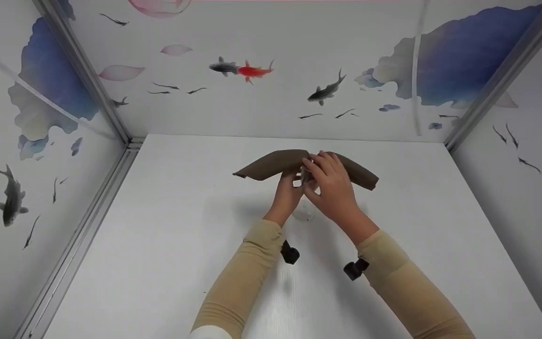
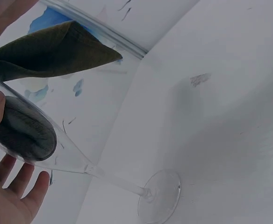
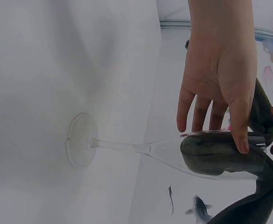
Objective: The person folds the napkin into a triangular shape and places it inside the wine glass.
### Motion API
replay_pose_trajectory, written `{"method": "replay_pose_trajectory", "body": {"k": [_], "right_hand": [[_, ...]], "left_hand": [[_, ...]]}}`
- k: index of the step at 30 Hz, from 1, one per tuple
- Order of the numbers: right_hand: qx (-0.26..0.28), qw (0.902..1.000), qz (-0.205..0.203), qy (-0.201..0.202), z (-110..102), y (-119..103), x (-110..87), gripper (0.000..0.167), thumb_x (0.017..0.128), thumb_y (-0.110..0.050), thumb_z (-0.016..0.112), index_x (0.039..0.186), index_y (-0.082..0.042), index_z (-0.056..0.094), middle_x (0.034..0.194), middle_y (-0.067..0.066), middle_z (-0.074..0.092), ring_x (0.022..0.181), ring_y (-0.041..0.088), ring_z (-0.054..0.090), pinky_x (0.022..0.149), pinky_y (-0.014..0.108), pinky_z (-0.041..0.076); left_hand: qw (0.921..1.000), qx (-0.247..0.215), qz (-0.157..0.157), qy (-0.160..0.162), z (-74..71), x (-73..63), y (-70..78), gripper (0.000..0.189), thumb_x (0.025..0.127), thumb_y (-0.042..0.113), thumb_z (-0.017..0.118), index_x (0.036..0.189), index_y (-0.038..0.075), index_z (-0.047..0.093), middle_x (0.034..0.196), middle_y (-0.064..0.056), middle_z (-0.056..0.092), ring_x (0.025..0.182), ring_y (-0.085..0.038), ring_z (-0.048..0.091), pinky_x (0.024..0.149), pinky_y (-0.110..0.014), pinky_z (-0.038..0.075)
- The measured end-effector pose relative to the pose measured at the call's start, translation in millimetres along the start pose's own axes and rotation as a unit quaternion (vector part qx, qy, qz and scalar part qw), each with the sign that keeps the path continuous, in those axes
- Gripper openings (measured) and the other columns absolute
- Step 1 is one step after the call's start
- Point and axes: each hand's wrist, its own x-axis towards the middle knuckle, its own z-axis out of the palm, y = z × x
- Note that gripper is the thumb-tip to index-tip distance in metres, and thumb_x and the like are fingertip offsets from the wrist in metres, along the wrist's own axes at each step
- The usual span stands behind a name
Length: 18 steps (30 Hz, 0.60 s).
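A clear champagne flute (image 2: 73, 156) stands between my hands, with the middle of a brown cloth (image 3: 206, 151) stuffed in its bowl. The cloth's ends (image 1: 273, 165) spread out to both sides above the rim. My left hand (image 1: 287, 197) holds the bowl, its thumb on one side and its fingers on the other. Up at the mouth my right hand (image 1: 334, 188) grips the cloth with curled fingers; some of its fingertips are hidden. The foot (image 3: 82, 140) points down; whether it touches the table cannot be told.
Below lies a white tabletop (image 1: 148, 263). White panels printed with fish and blue leaves (image 1: 464, 52) enclose it at the back and sides, with metal rails (image 1: 83, 66) along the corners. Small black wrist cameras (image 1: 290, 254) stick out from both sleeves.
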Motion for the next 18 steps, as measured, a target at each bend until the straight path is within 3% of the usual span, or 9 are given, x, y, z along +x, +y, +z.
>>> {"method": "replay_pose_trajectory", "body": {"k": [7, 13, 18], "right_hand": [[-0.010, 0.9990, 0.036, -0.026, 3.9, -3.8, -2.0, 0.060, 0.080, -0.010, 0.077, 0.136, -0.003, 0.056, 0.138, 0.021, 0.050, 0.135, 0.039, 0.037, 0.114, 0.052, 0.018], [-0.015, 0.9978, 0.050, -0.041, 3.7, -6.1, -4.4, 0.062, 0.082, -0.014, 0.076, 0.139, -0.007, 0.054, 0.141, 0.022, 0.046, 0.138, 0.042, 0.032, 0.113, 0.056, 0.019], [-0.027, 0.9967, 0.056, -0.052, 6.2, -6.0, -7.5, 0.063, 0.083, -0.021, 0.077, 0.141, -0.011, 0.052, 0.143, 0.022, 0.043, 0.139, 0.044, 0.027, 0.113, 0.057, 0.019]], "left_hand": [[0.9996, 0.028, 0.000, 0.001, -0.2, -1.4, -0.4, 0.054, 0.094, 0.009, 0.066, 0.143, 0.011, 0.045, 0.136, -0.006, 0.046, 0.117, -0.019, 0.051, 0.090, -0.024, 0.048], [0.9998, 0.010, -0.017, -0.007, 0.3, -2.2, -0.4, 0.054, 0.094, 0.006, 0.065, 0.143, 0.009, 0.044, 0.137, -0.007, 0.046, 0.119, -0.022, 0.051, 0.089, -0.024, 0.049], [0.9995, 0.027, -0.016, -0.005, 0.5, -4.7, -0.6, 0.051, 0.094, -0.001, 0.061, 0.142, 0.006, 0.044, 0.135, -0.010, 0.048, 0.120, -0.024, 0.051, 0.090, -0.025, 0.049]]}}
